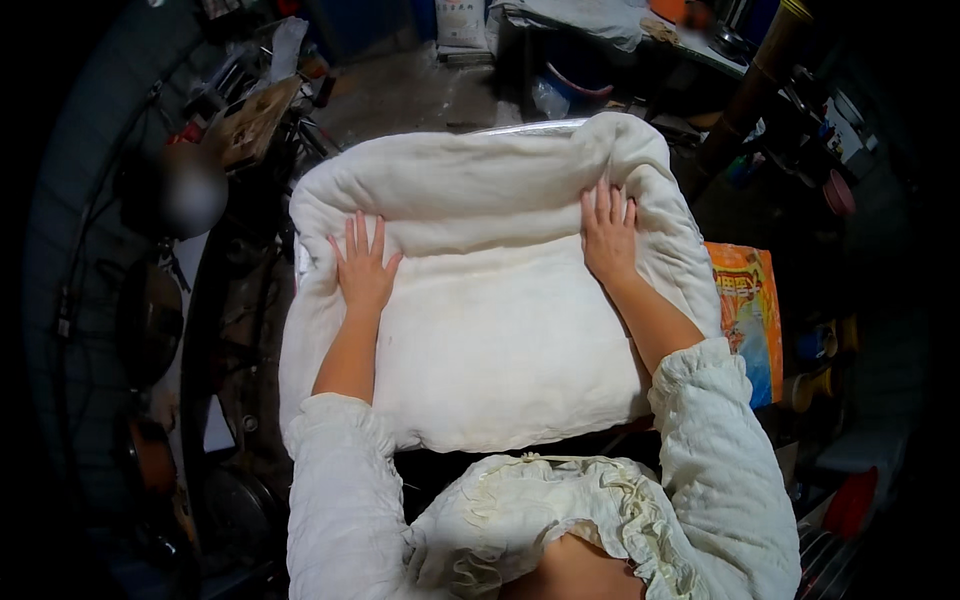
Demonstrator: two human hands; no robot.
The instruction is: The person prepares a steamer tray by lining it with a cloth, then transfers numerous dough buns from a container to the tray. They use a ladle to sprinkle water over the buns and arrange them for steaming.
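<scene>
Your two hands are well apart, each pressed palm-down with fingers spread on the white cloth and gripping nothing. The cloth (505, 345) lies right in front of you, its middle fairly flat and its far edge and sides raised in a thick, padded roll. Your left hand (365, 275) rests near the left side, fingertips pointing away from you at the foot of the far roll, thumb turned inward. Your right hand (608, 240) sits a little farther out near the right corner, its fingertips up against the roll where the folds bunch and crease. A shiny rim (530, 127) shows just past the far edge of the cloth; it may belong to a tray underneath, but too little of it shows to be sure. Your sleeves (345, 480) are pale and gathered at the cuffs, which stop short of your wrists. Just beside the cloth on your right stands an orange and blue bag (745, 315). Beyond the far edge, a blue bucket (572, 92) and a white sack (461, 25) stand on the dim floor (400, 95), and a thick post (755, 85) leans at the upper right.
</scene>
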